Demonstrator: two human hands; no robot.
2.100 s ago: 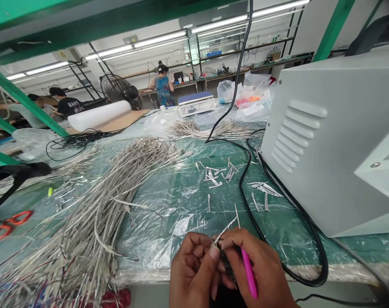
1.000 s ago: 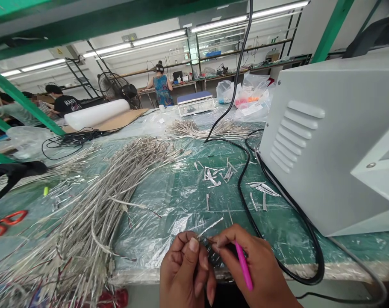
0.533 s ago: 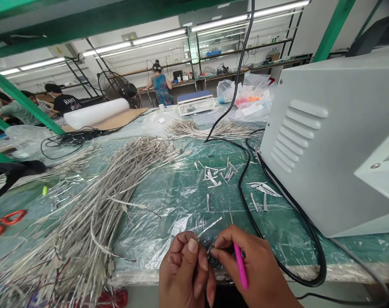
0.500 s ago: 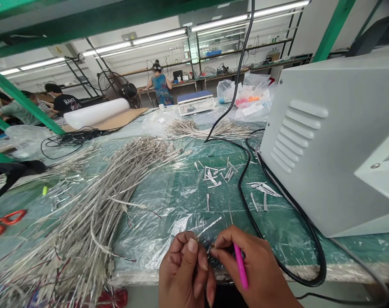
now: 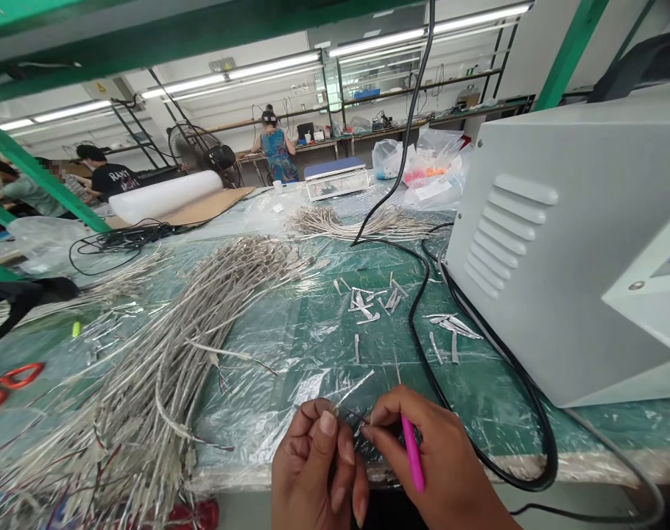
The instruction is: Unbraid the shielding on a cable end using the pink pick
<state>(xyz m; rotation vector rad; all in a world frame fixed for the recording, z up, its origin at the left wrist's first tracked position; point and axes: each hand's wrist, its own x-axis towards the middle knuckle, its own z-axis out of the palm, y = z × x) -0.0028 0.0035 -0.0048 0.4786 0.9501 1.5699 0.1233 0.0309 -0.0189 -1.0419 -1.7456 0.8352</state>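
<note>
At the bench edge (image 5: 230, 478), left hand (image 5: 318, 464) pinching a fine wire (image 5: 349, 411)

Thumb and forefinger are holding the wire while the right hand (image 5: 442, 460) is gripping a slim pink tool (image 5: 413, 456), its fingertips closing beside the wire. Silvery sleeve offcuts (image 5: 367, 305) are lying ahead on clear plastic sheeting (image 5: 296, 346), braided cables (image 5: 163, 368) heaping leftward, a black cord (image 5: 411, 324) and grey machine housing (image 5: 556, 250) rightward.

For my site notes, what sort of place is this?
Probably a cable assembly workshop: a large heap of silver-braided wires lies on a plastic-covered green bench, beside a grey vented machine, and another person works at a long bench behind.
</note>
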